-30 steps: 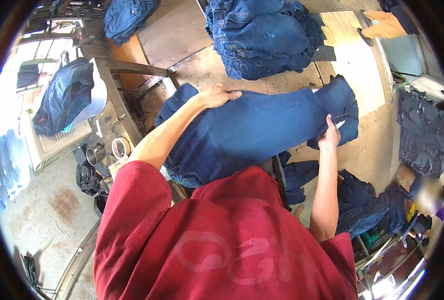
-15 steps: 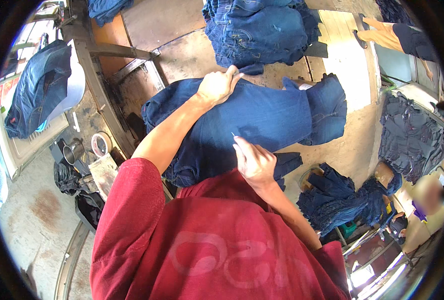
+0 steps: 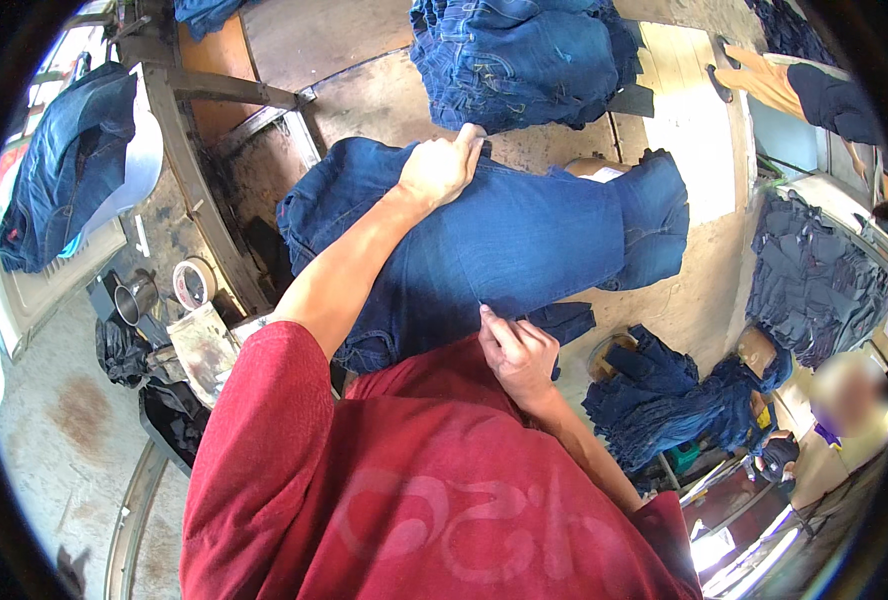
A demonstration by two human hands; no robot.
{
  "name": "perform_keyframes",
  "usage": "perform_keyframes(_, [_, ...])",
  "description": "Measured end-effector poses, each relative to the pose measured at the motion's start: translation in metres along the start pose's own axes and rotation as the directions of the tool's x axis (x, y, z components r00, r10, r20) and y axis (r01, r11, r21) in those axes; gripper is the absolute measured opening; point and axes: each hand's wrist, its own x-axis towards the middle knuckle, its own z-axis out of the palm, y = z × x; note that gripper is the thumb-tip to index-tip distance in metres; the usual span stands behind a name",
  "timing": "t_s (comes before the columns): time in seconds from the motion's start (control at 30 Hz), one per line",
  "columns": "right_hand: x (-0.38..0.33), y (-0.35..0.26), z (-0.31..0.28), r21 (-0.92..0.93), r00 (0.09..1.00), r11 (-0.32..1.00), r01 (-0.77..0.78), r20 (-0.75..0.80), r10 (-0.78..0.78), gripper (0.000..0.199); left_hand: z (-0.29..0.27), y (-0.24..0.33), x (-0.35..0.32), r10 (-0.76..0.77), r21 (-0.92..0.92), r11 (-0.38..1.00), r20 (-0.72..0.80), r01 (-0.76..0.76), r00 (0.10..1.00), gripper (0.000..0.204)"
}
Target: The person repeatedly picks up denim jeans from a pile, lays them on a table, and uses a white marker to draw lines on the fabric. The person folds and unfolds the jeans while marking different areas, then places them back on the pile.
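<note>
Since the earlier frames, the right hand [image 3: 516,352] has come off the far leg end and drawn in to the near edge of the dark blue jeans [image 3: 509,240], close to the person's red shirt [image 3: 404,480], while the left hand [image 3: 442,168] has stayed on the far edge. Those jeans lie spread flat across the worn surface [image 3: 384,95], waist toward the left, legs doubled back at the right, just below a tall stack of folded jeans [image 3: 524,55]. Left fingers are curled, clenched on the far hem; right fingers pinch a small bit of cloth at the near seam. To do this well, I judge, both grips should pull evenly apart so the denim lies taut and unwrinkled, seams aligned.
</note>
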Motion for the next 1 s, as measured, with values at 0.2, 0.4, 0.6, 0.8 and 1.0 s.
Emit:
perform_keyframes(0.2, [0.028,0.007,0.028,0.084,0.993,0.996,0.022,-0.116,-0.012,0.022,0.002,-0.001,0.0,-0.035,-0.014,0.999,0.041,0.036,0.999,0.025])
perform_keyframes(0.4, [0.02,0.002,0.023,-0.033,0.998,0.999,0.036,-0.056,-0.038,0.03,0.0,0.001,0.0,-0.039,-0.023,0.999,0.04,0.04,0.998,0.025])
perform_keyframes(0.6, [0.0,-0.004,0.004,0.054,0.998,0.997,-0.058,-0.037,0.06,0.027,0.001,0.0,0.0,-0.044,-0.001,0.999,0.056,0.045,0.997,0.024])
perform_keyframes(0.8, [0.019,0.009,0.024,0.051,0.996,0.998,0.029,-0.081,-0.025,0.025,-0.001,0.002,0.0,-0.026,-0.06,0.998,0.012,0.026,1.0,0.024])
perform_keyframes(1.0, [0.001,0.0,0.01,-0.008,0.994,1.0,0.002,-0.107,-0.003,0.026,-0.001,0.002,0.001,-0.043,-0.051,0.998,0.028,0.045,0.999,0.025])
